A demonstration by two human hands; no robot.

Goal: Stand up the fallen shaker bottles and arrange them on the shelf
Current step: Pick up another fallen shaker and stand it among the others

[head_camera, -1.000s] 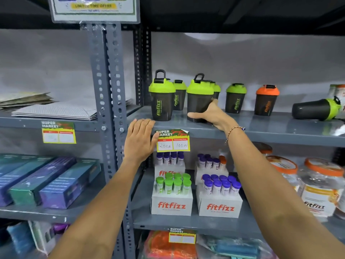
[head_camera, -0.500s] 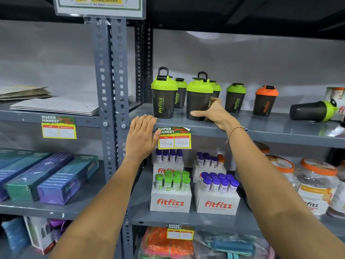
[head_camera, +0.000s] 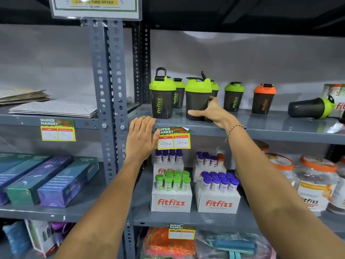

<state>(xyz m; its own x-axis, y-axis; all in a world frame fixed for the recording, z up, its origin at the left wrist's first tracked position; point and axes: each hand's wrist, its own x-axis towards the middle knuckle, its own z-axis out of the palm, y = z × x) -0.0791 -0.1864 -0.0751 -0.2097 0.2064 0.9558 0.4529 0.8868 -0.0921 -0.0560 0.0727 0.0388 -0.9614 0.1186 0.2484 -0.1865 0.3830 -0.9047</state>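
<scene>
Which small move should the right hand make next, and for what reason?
Probably release the upright green-lid shaker and reach right: the right hand holds its base, it already stands, while one shaker lies on its side at the shelf's right end.

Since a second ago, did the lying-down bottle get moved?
No. The fallen shaker bottle still lies on its side on the shelf, just right of the upright orange-lid shaker.

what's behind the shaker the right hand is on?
Behind the front green-lid shaker at the right hand: another green-lid shaker, only lid and upper body visible. Its base is hidden.
</scene>
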